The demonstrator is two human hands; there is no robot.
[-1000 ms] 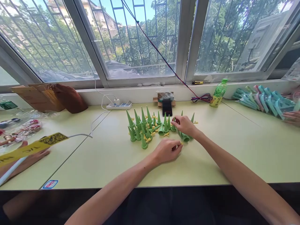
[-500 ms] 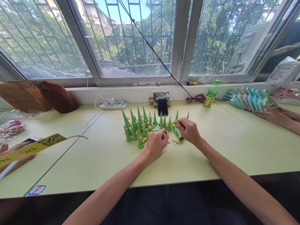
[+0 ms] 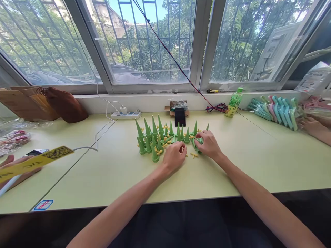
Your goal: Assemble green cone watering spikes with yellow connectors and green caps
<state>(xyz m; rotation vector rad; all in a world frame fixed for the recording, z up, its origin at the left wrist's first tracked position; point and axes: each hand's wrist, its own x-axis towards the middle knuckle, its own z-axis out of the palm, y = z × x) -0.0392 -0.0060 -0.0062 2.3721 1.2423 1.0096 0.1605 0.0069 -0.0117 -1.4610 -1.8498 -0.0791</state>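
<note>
A cluster of green plastic cones (image 3: pixel 152 137) with small yellow pieces stands on the pale green table (image 3: pixel 124 172), just below the window. My left hand (image 3: pixel 174 155) rests at the cluster's near edge with fingers curled in a pinch; what it holds is too small to name. My right hand (image 3: pixel 209 144) is closed round a green cone (image 3: pixel 196 143) lying at the cluster's right side. A loose yellow piece (image 3: pixel 193 155) lies on the table between my hands.
A phone (image 3: pixel 180 117) leans behind the cones, beside a power strip (image 3: pixel 126 114). A green bottle (image 3: pixel 234 102) and pastel clips (image 3: pixel 275 110) lie right, near another person's hand (image 3: pixel 314 127). A brown pouch (image 3: pixel 64 105) and a yellow tag (image 3: pixel 36 162) are left.
My left hand moved up from the table front to the cones' near edge. My right hand shifted slightly and closed on a lying cone. The view swung a little to the right.
</note>
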